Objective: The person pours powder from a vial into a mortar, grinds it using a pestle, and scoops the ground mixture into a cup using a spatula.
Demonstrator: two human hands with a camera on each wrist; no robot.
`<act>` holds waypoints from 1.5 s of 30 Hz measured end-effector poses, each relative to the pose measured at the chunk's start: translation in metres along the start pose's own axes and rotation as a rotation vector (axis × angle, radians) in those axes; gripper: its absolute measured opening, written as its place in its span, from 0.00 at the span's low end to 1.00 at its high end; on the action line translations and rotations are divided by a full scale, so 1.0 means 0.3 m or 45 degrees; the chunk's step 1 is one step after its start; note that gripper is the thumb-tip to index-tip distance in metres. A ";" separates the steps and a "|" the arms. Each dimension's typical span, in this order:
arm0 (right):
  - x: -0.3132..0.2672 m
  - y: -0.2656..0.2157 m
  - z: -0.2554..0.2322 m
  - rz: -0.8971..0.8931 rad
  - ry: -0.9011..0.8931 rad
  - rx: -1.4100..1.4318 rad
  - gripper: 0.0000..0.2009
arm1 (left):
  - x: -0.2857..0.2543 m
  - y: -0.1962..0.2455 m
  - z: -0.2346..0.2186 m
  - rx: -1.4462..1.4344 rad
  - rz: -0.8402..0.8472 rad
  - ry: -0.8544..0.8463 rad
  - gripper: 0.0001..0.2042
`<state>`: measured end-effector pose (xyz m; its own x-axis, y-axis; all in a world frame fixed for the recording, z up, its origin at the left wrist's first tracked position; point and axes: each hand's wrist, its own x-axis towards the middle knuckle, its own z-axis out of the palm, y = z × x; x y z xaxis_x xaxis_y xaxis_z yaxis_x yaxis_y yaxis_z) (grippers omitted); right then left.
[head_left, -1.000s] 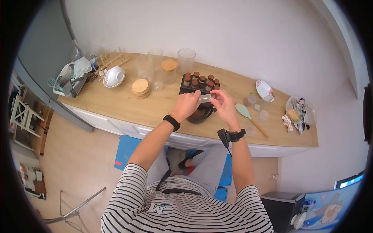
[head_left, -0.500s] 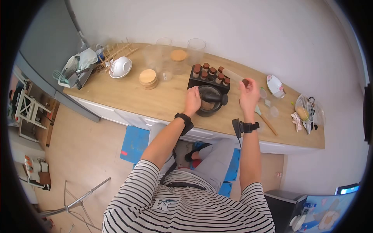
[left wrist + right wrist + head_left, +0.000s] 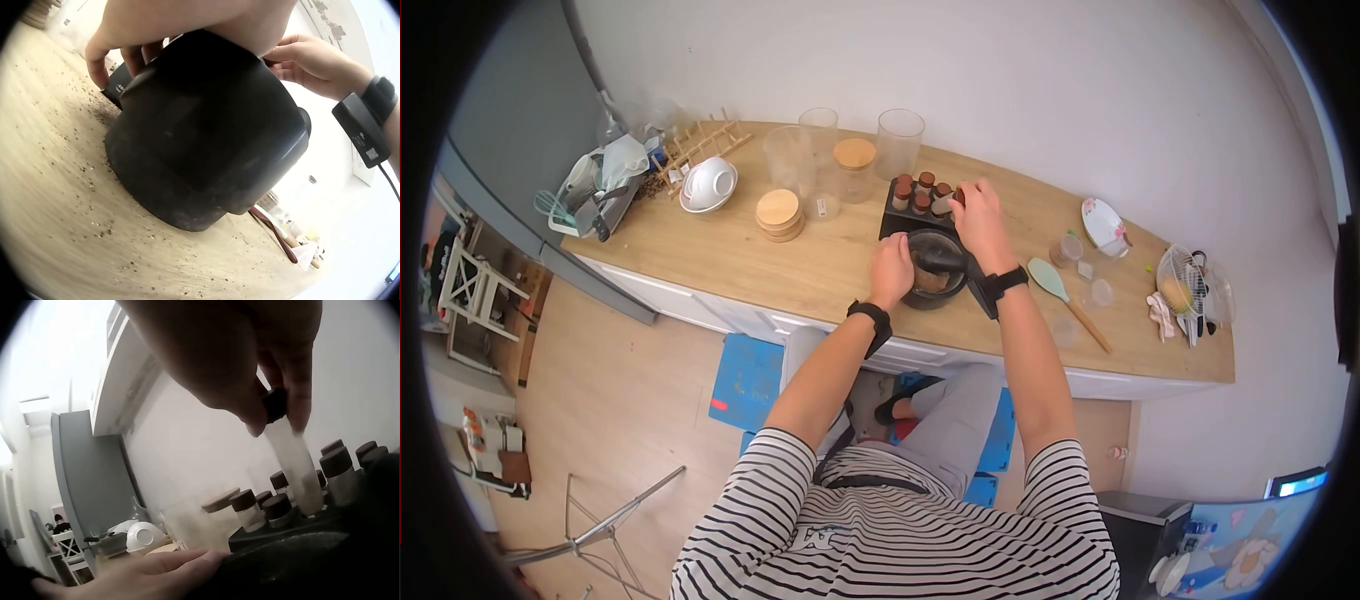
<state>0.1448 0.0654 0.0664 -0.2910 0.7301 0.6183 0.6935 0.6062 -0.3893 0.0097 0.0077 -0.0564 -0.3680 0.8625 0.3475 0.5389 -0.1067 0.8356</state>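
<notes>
My left hand [image 3: 892, 268] grips the near-left rim of a black mortar [image 3: 200, 137], its fingers bent over the edge. Brown ground powder lies inside the mortar, where a black pestle [image 3: 940, 258] leans. Between finger and thumb, my right hand [image 3: 981, 222] pinches the dark cap of a clear spice tube [image 3: 292, 464] with pale contents low in it. The tube tilts, its lower end right at the black spice rack [image 3: 890, 222]. Several brown-capped tubes [image 3: 245, 509] stand in that rack, behind the mortar.
Dark crumbs [image 3: 94, 225] are scattered on the wooden counter round the mortar. Right of it lie a pale green spatula [image 3: 1047, 276], a small jar [image 3: 1067, 250] and a floral dish [image 3: 1105, 226]. Tall glass containers [image 3: 900, 145] and a wooden-lidded jar [image 3: 780, 212] stand to the left.
My right hand first held the tube level with both hands over the mortar, then carried it right, and now has it upright-tilted at the rack. My left hand moved to the mortar's rim.
</notes>
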 end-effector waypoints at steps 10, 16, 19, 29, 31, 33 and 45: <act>0.226 0.024 -0.003 -0.033 -0.468 -0.189 0.10 | 0.012 -0.019 0.001 -0.017 -0.001 -0.046 0.14; 0.232 -0.053 -0.032 0.138 -0.729 -0.395 0.11 | 0.007 -0.007 -0.007 0.015 -0.018 -0.058 0.14; 0.181 -0.057 -0.012 0.114 -0.741 -0.462 0.08 | 0.009 -0.014 -0.002 0.014 -0.007 -0.052 0.14; -0.033 0.054 0.014 0.012 -0.017 -0.043 0.12 | 0.005 -0.020 0.010 -0.085 0.009 0.012 0.13; -0.105 0.111 -0.013 0.046 -0.012 -0.057 0.15 | 0.004 -0.027 0.015 -0.145 0.018 0.039 0.13; -0.182 0.110 -0.049 0.329 -0.394 -0.193 0.18 | 0.011 -0.035 0.016 -0.182 0.008 0.027 0.13; -0.236 -0.004 -0.036 0.495 -0.208 -0.039 0.20 | 0.025 -0.050 -0.020 -0.329 -0.112 -0.151 0.14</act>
<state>0.1716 0.0095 0.0305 -0.1026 0.9445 0.3120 0.7909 0.2677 -0.5503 -0.0056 0.0129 -0.0637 -0.3053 0.9243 0.2290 0.2926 -0.1378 0.9462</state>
